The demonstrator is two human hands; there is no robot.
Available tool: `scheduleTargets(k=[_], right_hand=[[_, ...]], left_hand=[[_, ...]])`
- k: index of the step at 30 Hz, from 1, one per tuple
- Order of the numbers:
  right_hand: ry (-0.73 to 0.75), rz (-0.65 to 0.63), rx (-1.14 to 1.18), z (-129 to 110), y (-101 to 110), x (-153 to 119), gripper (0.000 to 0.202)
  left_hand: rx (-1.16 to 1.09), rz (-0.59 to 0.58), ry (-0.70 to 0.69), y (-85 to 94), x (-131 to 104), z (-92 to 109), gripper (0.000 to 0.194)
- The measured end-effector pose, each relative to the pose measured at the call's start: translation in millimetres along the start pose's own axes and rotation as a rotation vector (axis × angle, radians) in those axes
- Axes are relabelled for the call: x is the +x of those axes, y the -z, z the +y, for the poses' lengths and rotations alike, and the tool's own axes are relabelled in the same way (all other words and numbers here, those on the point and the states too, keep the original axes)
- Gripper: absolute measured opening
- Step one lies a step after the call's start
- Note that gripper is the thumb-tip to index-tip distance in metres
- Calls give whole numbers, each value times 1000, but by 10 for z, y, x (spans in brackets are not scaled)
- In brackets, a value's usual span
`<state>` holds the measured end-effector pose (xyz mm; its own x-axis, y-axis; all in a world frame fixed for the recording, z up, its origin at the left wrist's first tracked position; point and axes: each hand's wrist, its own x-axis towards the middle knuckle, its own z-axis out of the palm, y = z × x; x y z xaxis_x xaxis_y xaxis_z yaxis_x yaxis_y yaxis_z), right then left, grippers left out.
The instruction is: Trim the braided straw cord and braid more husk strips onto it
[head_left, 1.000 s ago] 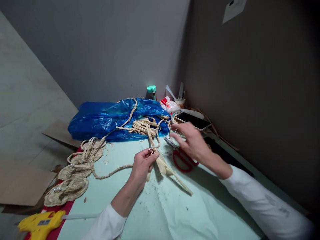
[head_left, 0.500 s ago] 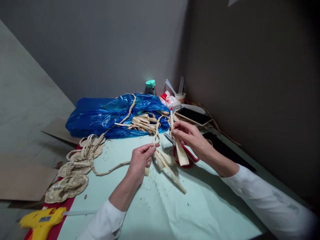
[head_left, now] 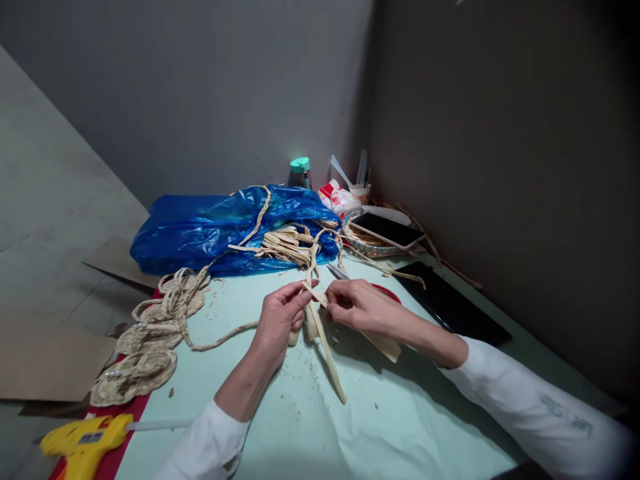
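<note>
In the middle of the table, my left hand (head_left: pixel 283 312) pinches the working end of a pale braid where its loose strips meet. Close on its right, my right hand (head_left: pixel 357 303) is closed on a dried fibre strip (head_left: pixel 319 295), whose wide tail (head_left: pixel 386 347) shows below my wrist. Another long strip (head_left: pixel 330 367) hangs down toward me. Beyond my fingers the braid (head_left: pixel 314 257) loops toward the blue bag. Red-handled scissors (head_left: pixel 386 291) lie partly hidden behind my right hand.
A blue plastic bag (head_left: pixel 185 227) with a bundle of strips (head_left: pixel 285 245) stands at the back. Coiled braid pieces (head_left: pixel 145 340) and a yellow glue gun (head_left: pixel 87 440) lie left. A phone (head_left: pixel 387 230) rests on a woven basket (head_left: pixel 365 247), near a black flat object (head_left: pixel 450 303).
My right hand has come down and left with its strip, close to my left hand. The strip now crosses at the braid's end. My left hand has hardly moved.
</note>
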<state>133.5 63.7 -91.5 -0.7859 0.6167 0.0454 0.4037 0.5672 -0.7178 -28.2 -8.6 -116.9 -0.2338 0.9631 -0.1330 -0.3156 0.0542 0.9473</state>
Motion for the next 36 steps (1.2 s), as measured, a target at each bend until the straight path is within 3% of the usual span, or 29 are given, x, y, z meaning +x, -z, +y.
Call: scheduleTargets(k=[5,12,16,22,28,36], right_hand=[[-10,-20,-117,-18,-4,-12,11],[-27,-85,-99,-28,42,-42,1],[20,-22,67,20,6,-46,40],[72,-10,176,102,-92,-4,24],[52,-148,285,99,-32,-17,30],[68,-138,124,67,26,-34,19]], left_hand=[[0,31,-2,16,11,-37,37],[-16,68,0,59,18,-46,25],[-31,60,-4,33,7,-47,27],[1,54,-8,-6,-28,-64,30],[-39,39,1,14,-27,-81,26],[122,110,14,13,-1,-96,29]])
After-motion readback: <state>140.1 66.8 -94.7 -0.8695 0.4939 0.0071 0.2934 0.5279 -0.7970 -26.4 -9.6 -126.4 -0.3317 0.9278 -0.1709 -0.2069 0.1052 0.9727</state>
